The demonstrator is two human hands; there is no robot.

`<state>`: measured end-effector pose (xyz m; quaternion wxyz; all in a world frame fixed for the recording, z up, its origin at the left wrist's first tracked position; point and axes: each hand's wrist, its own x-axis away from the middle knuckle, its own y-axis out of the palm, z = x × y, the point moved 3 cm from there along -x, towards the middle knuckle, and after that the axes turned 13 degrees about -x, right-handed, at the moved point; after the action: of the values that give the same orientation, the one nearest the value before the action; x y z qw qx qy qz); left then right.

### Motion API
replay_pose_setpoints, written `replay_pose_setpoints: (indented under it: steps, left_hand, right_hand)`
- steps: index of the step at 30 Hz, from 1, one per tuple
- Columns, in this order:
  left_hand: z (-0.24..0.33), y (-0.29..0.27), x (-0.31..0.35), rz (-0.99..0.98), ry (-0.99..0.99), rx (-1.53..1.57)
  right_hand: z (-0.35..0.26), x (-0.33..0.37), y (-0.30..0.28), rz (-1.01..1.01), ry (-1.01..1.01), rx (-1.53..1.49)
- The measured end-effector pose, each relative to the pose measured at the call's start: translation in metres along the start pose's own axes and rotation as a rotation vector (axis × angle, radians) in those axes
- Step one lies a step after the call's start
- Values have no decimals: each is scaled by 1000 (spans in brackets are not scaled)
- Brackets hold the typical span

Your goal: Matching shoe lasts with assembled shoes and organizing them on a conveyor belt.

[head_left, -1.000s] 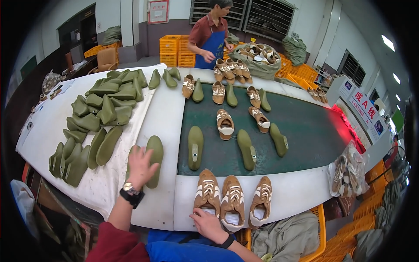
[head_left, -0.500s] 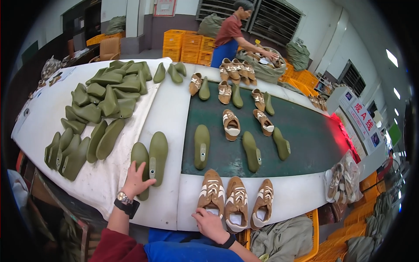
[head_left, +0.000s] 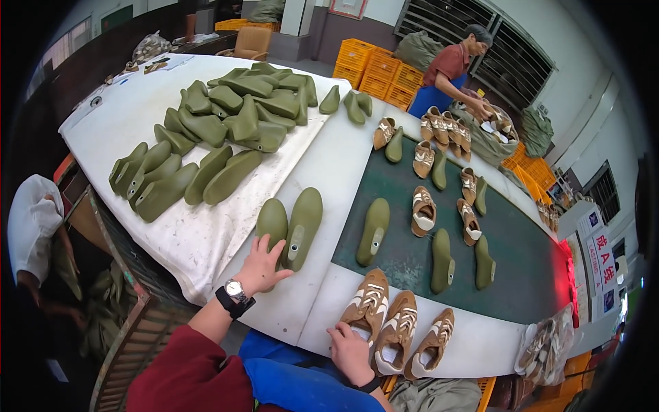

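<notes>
My left hand has its fingers spread over the lower end of a green shoe last. Right beside that one lies a second green last with a metal-rimmed hole. At the table's front edge, my right hand has its fingers bent round the heel of a brown sneaker with white stripes, covering that heel. Two matching sneakers, one in the middle and one at the right, stand alongside, toes pointing away from me.
Many green lasts are heaped on a white cloth at left. Lasts and sneakers stand in rows on the green belt. A co-worker handles shoes in a sack at the far side. Another person's white sleeve shows at left.
The view has turned left, so the table appears shifted right and tilted. My hands remain at the same last and sneaker. The co-worker's arms have drawn in over the sack.
</notes>
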<state>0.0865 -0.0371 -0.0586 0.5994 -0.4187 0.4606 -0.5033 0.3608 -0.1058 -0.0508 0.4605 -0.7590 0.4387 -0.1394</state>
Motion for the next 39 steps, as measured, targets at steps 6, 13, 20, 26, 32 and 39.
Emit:
replay_pose_setpoints:
  steps: [6,13,20,26,32,39]
  left_hand:
    - [13,-33,-20,-137,105,-29]
    - [13,-37,-50,-545,85,-74]
    - [4,-14,-60,-460,99,-103]
    - [15,-25,-58,-403,107,-86]
    - [-5,-10,-46,-393,187,-96]
    - [7,-20,-5,-152,249,-116]
  right_hand:
    - [2,4,-4,22,20,-31]
    - [7,7,-6,45,17,-64]
    - [4,17,-32,100,48,-218]
    - [8,34,-60,-4,207,25]
    - [8,33,-46,-103,254,-100]
    - [11,10,-113,-49,420,-393]
